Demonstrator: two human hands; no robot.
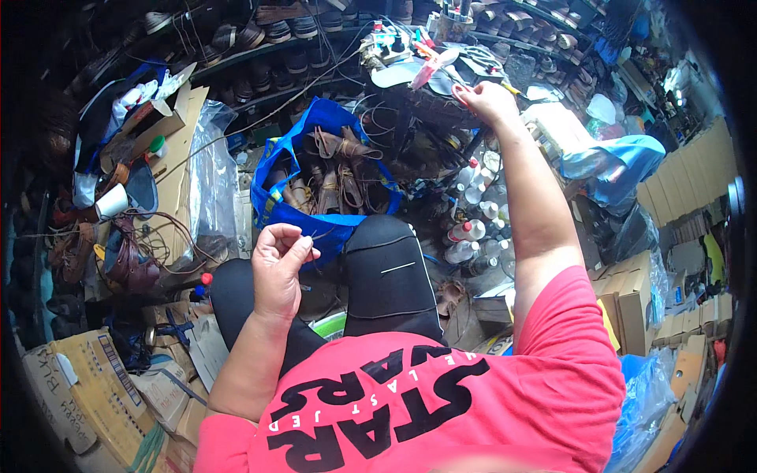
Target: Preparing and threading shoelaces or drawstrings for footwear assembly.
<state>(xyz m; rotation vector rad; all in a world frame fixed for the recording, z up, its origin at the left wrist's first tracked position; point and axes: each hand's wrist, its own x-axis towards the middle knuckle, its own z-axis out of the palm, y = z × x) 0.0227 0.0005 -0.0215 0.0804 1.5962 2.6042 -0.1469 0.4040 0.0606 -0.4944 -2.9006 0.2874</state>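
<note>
My left hand (280, 260) is raised over my left thigh, thumb and fingers pinched together. A thin dark strand (324, 234) sticks out from its fingertips. Stretched far forward, my right hand (490, 102) is at the edge of a cluttered work stand (398, 76), its fingers closed. Whatever they may hold is too small to make out. Near those fingertips are a red-and-white tube-like item (432, 69) and several tools. A thin pale stick, perhaps a needle (398, 268), lies across my right thigh. Beyond my knees stands a blue bag (272, 185) full of brown leather shoes (341, 177).
Several plastic bottles (464, 231) with red or white caps stand right of my knees. Shoes line the shelves (276, 47) at the back. Cardboard boxes (102, 386) crowd the lower left, and more cardboard (631, 299) the right. A white cup (112, 202) sits at left.
</note>
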